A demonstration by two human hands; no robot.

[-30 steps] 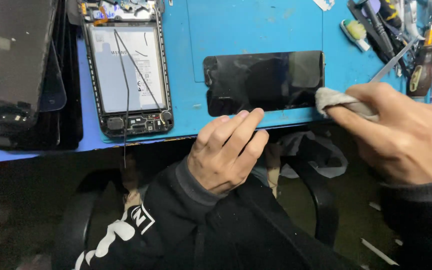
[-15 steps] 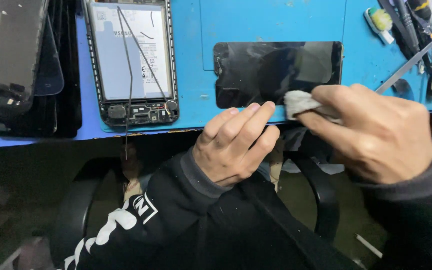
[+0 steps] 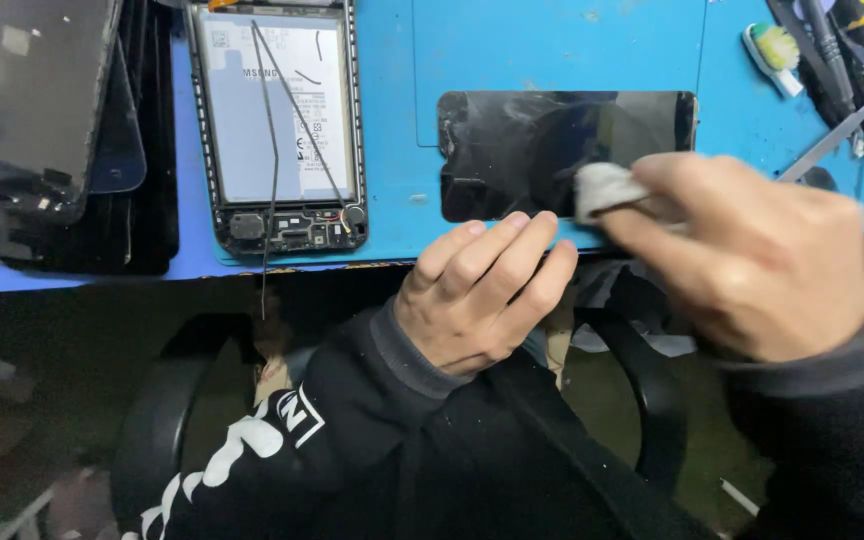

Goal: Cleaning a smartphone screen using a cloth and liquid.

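Black screen panel (image 3: 552, 150) lies flat near the blue mat's (image 3: 392, 150) front edge. My left hand (image 3: 477, 295) rests fingertips on its near edge, empty, pinning it. Right hand (image 3: 752, 255) pinches a grey cloth (image 3: 602, 190) against the glass for wiping.

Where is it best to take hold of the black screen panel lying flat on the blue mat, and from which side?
Probably by its two long edges, near the left end, coming from above. The black screen panel lies flat on the blue mat, so its thin edges are the only grippable part. The right hand with the cloth covers the right end; the left hand rests at the near edge.
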